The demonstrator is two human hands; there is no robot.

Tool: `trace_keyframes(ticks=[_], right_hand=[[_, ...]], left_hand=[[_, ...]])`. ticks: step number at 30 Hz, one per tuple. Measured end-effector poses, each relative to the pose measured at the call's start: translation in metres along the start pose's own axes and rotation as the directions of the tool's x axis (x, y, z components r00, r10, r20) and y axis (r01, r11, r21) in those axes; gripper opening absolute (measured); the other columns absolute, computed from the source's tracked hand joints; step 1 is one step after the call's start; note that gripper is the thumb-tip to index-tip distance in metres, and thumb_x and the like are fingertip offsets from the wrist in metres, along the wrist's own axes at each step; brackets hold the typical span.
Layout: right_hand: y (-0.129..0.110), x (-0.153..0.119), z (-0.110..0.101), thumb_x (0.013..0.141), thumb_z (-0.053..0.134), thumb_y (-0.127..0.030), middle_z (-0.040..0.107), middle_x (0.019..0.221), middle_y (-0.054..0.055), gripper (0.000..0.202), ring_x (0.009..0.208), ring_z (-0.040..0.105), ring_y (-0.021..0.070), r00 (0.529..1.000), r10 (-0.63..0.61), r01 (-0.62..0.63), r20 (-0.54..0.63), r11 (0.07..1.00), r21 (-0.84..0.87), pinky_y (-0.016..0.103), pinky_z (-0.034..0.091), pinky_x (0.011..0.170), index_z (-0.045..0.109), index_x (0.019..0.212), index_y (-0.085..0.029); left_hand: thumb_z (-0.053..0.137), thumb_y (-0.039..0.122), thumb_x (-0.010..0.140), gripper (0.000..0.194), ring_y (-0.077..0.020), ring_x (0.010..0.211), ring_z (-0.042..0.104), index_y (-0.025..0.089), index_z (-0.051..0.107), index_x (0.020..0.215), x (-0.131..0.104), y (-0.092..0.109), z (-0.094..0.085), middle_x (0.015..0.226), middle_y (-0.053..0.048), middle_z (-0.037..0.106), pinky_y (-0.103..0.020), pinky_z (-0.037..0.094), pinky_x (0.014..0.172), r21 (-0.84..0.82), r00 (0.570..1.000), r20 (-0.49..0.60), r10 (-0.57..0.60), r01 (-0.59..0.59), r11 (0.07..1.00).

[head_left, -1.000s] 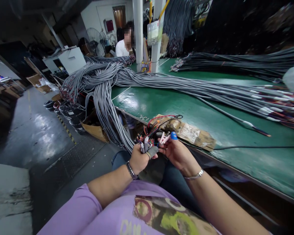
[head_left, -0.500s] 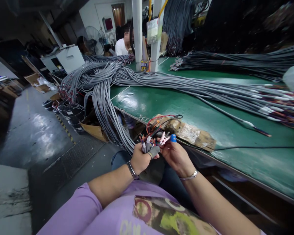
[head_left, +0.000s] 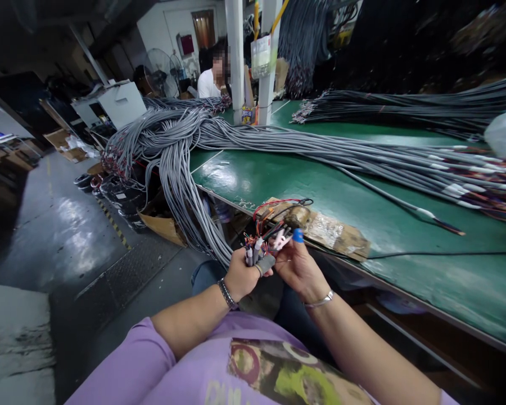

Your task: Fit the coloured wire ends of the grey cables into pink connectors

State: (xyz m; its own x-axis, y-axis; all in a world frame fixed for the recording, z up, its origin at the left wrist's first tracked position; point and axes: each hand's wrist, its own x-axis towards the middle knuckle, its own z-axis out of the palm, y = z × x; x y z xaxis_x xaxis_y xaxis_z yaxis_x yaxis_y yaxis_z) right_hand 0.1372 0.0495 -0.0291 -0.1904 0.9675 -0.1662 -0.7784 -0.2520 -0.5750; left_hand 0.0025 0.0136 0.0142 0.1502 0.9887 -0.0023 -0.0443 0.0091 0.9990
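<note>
My left hand (head_left: 243, 275) is closed around a bundle of grey cables (head_left: 259, 247); its thumb wears a grey cover. Stripped ends with thin coloured wires (head_left: 249, 241) fan out above the fist. Close on the right, my right hand (head_left: 297, 270) has its fingers curled toward those wire ends, and a blue cap (head_left: 297, 235) covers one raised digit. Whatever lies between its fingertips is too small to make out. A pale pink clip (head_left: 280, 241) sits right by these fingers, in front of a taped cardboard piece (head_left: 326, 228) with red and black leads (head_left: 278, 203).
Long grey cables (head_left: 287, 140) run across the green table (head_left: 405, 185) and hang over its left edge. Darker cables (head_left: 405, 104) lie farther back. White posts (head_left: 235, 62) rise from the table. Behind them is a person in white (head_left: 208, 84). A cardboard box (head_left: 162, 225) stands below left.
My right hand has turned slightly at the wire ends, its wrist shifting a little left. The left hand keeps its grip on the cables. The view has shifted slightly.
</note>
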Motion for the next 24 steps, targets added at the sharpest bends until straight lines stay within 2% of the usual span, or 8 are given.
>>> trace_keyframes(ticks=[3,6,11,15,18,21,24], right_hand=[[-0.004,-0.007,-0.001,0.072,0.063,-0.064,0.070,0.076,0.001,0.042,0.061,0.060,0.0143,0.998,0.062,-0.062,0.018,0.998,0.004,0.029,0.051,0.058,0.067,0.081,-0.023],[-0.004,-0.019,-0.004,0.072,0.066,-0.061,0.069,0.077,0.001,0.039,0.064,0.059,0.0127,0.994,0.096,-0.095,0.047,0.995,-0.021,0.026,0.052,0.061,0.069,0.079,-0.023],[0.001,-0.040,-0.009,0.072,0.071,-0.053,0.068,0.078,0.003,0.032,0.069,0.060,0.0141,0.980,0.136,-0.105,0.146,0.973,-0.203,0.027,0.050,0.066,0.070,0.079,-0.021],[0.002,-0.050,-0.004,0.069,0.075,-0.049,0.067,0.080,0.004,0.033,0.068,0.059,0.0149,0.979,0.093,-0.037,0.181,0.955,-0.293,0.028,0.049,0.065,0.071,0.084,-0.019],[0.000,-0.052,0.003,0.066,0.079,-0.044,0.063,0.068,0.002,0.029,0.062,0.055,0.0130,0.992,0.017,0.025,0.122,0.940,-0.340,0.026,0.046,0.060,0.069,0.077,-0.019],[0.001,-0.049,0.010,0.068,0.079,-0.038,0.058,0.060,-0.001,0.023,0.057,0.052,0.0117,0.995,-0.070,0.095,0.076,0.911,-0.402,0.025,0.043,0.058,0.066,0.067,-0.019],[0.003,-0.045,0.015,0.068,0.079,-0.038,0.059,0.060,-0.001,0.023,0.056,0.052,0.0118,0.994,-0.070,0.098,0.082,0.906,-0.412,0.027,0.043,0.058,0.065,0.066,-0.019]], left_hand=[[0.073,0.052,0.066,0.042,-0.0116,0.050,0.056,0.012,0.063,0.054,-0.004,0.000,-0.004,0.053,-0.003,0.061,-0.025,0.049,0.053,0.031,1.000,0.004,0.024,-0.024,0.999],[0.071,0.053,0.068,0.044,-0.0122,0.051,0.057,0.013,0.063,0.054,-0.009,0.000,-0.008,0.053,-0.004,0.062,-0.025,0.049,0.053,0.055,0.999,-0.015,0.032,-0.031,0.998],[0.075,0.052,0.064,0.041,-0.0119,0.049,0.056,0.014,0.063,0.054,-0.012,0.001,-0.009,0.052,-0.003,0.061,-0.025,0.050,0.053,0.016,0.999,-0.037,0.019,-0.019,1.000],[0.075,0.051,0.064,0.042,-0.0112,0.048,0.055,0.014,0.060,0.050,-0.011,0.002,-0.009,0.050,-0.002,0.060,-0.025,0.050,0.052,0.022,0.999,-0.024,0.031,-0.031,0.999],[0.075,0.051,0.064,0.042,-0.0117,0.049,0.056,0.014,0.061,0.051,-0.012,0.002,-0.009,0.051,-0.002,0.060,-0.025,0.050,0.053,0.037,0.999,-0.022,0.038,-0.037,0.999],[0.074,0.051,0.065,0.041,-0.0125,0.051,0.057,0.014,0.063,0.053,-0.013,0.002,-0.010,0.052,-0.003,0.061,-0.026,0.050,0.055,0.042,0.999,-0.015,0.034,-0.034,0.999],[0.075,0.051,0.064,0.040,-0.0135,0.052,0.059,0.014,0.064,0.056,-0.013,0.004,-0.011,0.053,-0.003,0.061,-0.027,0.051,0.055,0.041,0.999,0.023,0.023,-0.024,0.999]])
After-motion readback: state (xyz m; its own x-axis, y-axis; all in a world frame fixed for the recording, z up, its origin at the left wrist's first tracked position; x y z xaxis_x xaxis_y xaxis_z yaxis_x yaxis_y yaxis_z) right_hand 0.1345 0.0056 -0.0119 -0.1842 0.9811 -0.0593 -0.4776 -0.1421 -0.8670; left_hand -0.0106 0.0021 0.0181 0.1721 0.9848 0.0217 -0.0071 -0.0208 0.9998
